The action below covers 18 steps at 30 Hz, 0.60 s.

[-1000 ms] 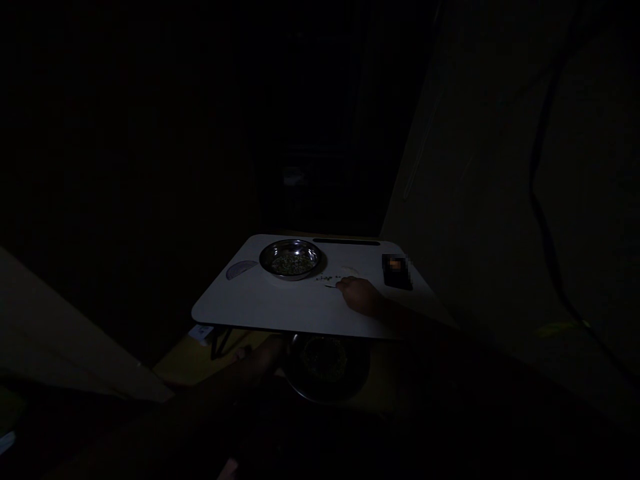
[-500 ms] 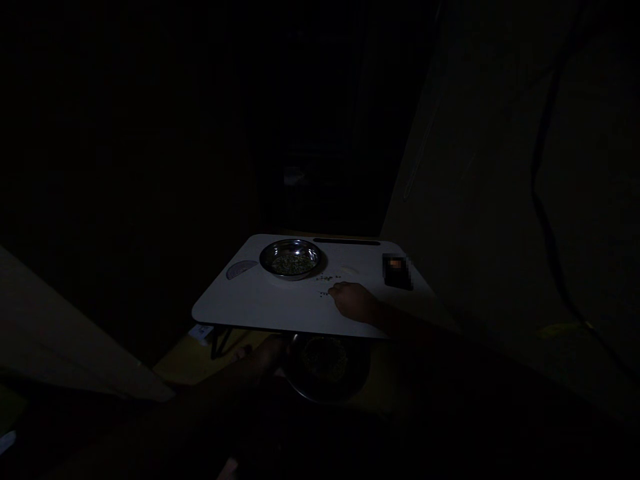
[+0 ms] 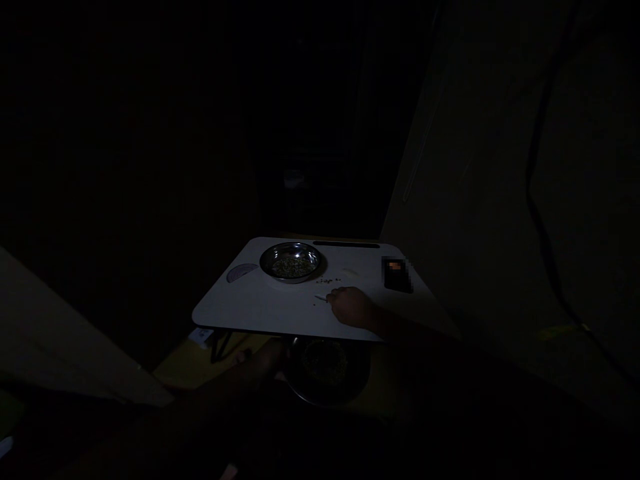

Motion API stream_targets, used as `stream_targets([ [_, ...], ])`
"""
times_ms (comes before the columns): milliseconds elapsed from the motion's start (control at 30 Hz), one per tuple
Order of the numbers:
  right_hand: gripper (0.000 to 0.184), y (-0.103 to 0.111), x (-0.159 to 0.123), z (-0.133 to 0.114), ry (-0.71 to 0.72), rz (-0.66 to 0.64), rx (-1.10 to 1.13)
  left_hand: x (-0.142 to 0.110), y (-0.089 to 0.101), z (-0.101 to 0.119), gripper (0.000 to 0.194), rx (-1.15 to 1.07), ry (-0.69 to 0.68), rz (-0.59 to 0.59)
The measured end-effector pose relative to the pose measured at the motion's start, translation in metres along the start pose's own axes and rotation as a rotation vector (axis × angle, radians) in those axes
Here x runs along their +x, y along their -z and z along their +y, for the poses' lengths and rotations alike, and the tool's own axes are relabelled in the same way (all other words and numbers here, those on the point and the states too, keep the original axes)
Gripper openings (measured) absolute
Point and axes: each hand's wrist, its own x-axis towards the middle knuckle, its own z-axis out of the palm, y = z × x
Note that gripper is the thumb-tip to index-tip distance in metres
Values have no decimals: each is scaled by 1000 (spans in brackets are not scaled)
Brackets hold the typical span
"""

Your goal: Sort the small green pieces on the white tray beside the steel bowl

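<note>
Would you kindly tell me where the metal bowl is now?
In the head view, the metal bowl sits near the far edge of the white table, left of the scattered grains and the right hand.

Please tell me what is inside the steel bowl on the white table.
The steel bowl holds small greenish grains at its bottom. Dim light hides their exact kind, and they cover the bowl's floor beneath them.

**Q:** What colours are seen on that surface?

**A:** It's shown as white, lol, with dark specks scattered across it.

**Q:** And the bowl?

**A:** Silvery steel, filled with a speckled greenish mix. A lilac-grey half-round piece is seen beside it, and a black phone is marked by a pixelated orange patch.
</note>
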Motion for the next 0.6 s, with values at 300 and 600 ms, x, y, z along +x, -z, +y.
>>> stream_targets([
  [300,25,0,0,0,23,13,-20,3,2,2,9,47,21,-23],
  [600,24,1,-1,-2,33,23,-29,6,4,-4,10,4,15,-9],
])
